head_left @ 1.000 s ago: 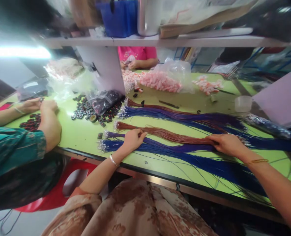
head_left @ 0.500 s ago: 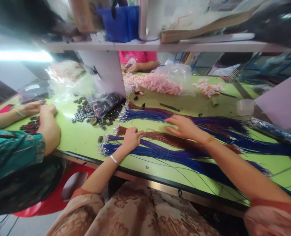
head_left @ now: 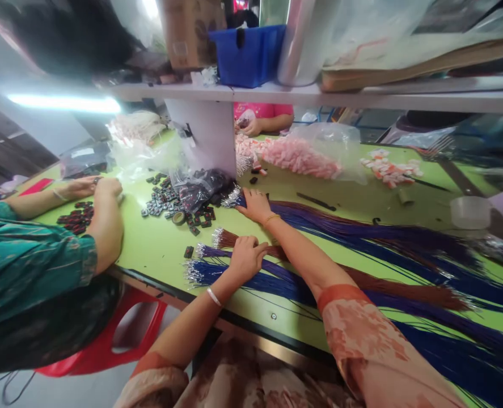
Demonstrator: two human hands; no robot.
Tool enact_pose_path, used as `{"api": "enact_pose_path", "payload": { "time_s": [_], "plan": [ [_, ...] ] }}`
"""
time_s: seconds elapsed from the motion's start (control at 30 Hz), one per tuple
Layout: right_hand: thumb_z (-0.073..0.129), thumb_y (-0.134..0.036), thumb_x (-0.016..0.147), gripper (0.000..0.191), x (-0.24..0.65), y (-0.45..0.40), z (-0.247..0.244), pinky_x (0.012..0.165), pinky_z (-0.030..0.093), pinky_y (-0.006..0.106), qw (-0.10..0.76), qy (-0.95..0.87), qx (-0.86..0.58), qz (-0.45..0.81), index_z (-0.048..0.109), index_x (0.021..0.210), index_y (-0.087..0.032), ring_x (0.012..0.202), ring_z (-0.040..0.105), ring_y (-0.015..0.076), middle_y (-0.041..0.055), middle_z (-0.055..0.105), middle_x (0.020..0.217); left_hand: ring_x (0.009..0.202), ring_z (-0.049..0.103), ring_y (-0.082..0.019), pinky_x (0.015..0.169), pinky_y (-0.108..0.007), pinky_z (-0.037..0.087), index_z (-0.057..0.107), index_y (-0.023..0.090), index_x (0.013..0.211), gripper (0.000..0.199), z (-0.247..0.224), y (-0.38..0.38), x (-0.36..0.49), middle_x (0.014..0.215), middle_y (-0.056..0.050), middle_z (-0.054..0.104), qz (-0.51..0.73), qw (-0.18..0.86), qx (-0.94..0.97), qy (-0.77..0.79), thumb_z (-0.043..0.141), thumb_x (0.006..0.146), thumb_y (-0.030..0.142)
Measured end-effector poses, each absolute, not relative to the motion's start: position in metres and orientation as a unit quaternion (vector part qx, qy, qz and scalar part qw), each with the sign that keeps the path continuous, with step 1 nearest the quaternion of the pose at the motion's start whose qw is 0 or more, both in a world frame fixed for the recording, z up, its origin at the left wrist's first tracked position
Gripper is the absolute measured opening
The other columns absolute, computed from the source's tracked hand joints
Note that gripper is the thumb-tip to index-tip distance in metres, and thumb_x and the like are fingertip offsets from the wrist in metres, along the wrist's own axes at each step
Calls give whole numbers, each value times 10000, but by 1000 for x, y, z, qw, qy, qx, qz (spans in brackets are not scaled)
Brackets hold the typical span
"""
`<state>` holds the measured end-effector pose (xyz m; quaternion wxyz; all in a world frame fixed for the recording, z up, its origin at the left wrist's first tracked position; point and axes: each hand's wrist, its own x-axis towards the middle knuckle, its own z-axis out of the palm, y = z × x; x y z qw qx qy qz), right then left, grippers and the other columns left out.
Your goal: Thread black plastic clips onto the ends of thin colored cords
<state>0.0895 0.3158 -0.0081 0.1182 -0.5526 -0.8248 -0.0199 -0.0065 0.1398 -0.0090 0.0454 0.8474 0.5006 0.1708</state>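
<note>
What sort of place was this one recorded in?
Most likely an assembly workshop, perhaps for wiring or electrical parts. Bundles of long wires with metallic-looking tips lie on a green bench, small dark parts and pink parts lie in heaps, and a person in green is at the same bench.

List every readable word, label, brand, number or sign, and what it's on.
No legible text.
Cardboard box: printed marks, too blurred to read.
Pink shirt: small pale print, too small to tell if it's lettering.
Plastic bag, far left: pale patch, perhaps a label, nothing legible.
</note>
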Motion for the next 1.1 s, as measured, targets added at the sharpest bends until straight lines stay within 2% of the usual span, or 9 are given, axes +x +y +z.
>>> {"api": "enact_pose_path", "payload": {
  "time_s": [0.17, 0.37, 0.47, 0.57, 0.63, 0.7, 0.83, 0.97, 1.1],
  "plan": [
    [430, -514, 926, 555, 87, 325, -13, 933, 361, 457, 123, -813, -569, -14, 477, 1314, -120, 1123, 481, 339, 217, 557, 1220, 910, 500, -221, 838, -379, 382, 668, 279, 1109, 288, -8, 140, -5, 965, -71, 580, 168, 48, 844, 507, 441, 943, 339],
    [476, -588, 883, 757, 96, 323, 0, 1009, 309, 504, 139, -824, -549, 24, 357, 1430, -78, 1235, 416, 365, 240, 466, 1370, 1181, 468, -284, 1044, -498, 302, 647, 300, 1176, 309, -8, 143, -3, 1216, -104, 569, 179, 14, 827, 532, 468, 932, 364],
    [518, -524, 885, 684, 118, 298, 14, 1050, 286, 478, 195, -853, -484, 34, 396, 1419, -115, 1284, 387, 331, 196, 447, 1415, 1264, 416, -311, 1049, -507, 307, 614, 272, 1229, 340, -4, 141, -3, 1295, -124, 537, 183, 4, 821, 541, 469, 929, 338],
    [458, -409, 940, 428, 153, 253, 22, 953, 388, 378, 233, -867, -432, 89, 573, 1246, -134, 1108, 529, 251, 150, 592, 1222, 1149, 484, -313, 943, -471, 392, 578, 219, 1270, 382, 4, 133, -3, 1235, -155, 553, 173, 7, 813, 556, 462, 926, 340],
    [487, -406, 930, 355, 178, 220, 20, 853, 429, 342, 197, -884, -402, 138, 657, 1098, -144, 945, 577, 223, 122, 652, 1030, 1029, 525, -302, 867, -452, 425, 571, 191, 1262, 398, 8, 125, -2, 1123, -153, 586, 154, 35, 818, 554, 454, 928, 372],
    [549, -430, 899, 346, 199, 195, 14, 817, 433, 339, 169, -896, -381, 152, 680, 1064, -155, 901, 576, 225, 112, 657, 968, 980, 535, -287, 852, -437, 436, 557, 178, 1256, 431, 8, 116, 0, 1068, -136, 595, 153, 87, 834, 523, 492, 909, 425],
    [595, -431, 872, 398, 221, 174, 7, 785, 434, 338, 166, -894, -381, 169, 651, 1148, -150, 855, 571, 221, 109, 650, 946, 1087, 518, -261, 927, -408, 424, 526, 194, 1253, 474, 2, 103, 6, 1195, -121, 559, 224, 169, 841, 463, 615, 843, 416],
    [614, -400, 852, 468, 222, 171, 9, 805, 426, 340, 157, -893, -385, 173, 580, 1247, -152, 896, 580, 229, 109, 663, 1005, 1155, 468, -304, 976, -473, 371, 617, 201, 1115, 440, -2, 89, 9, 1312, -152, 480, 242, 111, 844, 466, 623, 814, 521],
    [595, -359, 846, 333, 214, 168, 10, 732, 406, 316, 123, -871, -449, 158, 621, 1111, -160, 840, 583, 219, 89, 680, 957, 1044, 478, -292, 932, -473, 367, 640, 204, 1137, 534, -6, 79, 17, 1116, -135, 547, 195, 65, 875, 439, 543, 825, 626]
  ]
}}
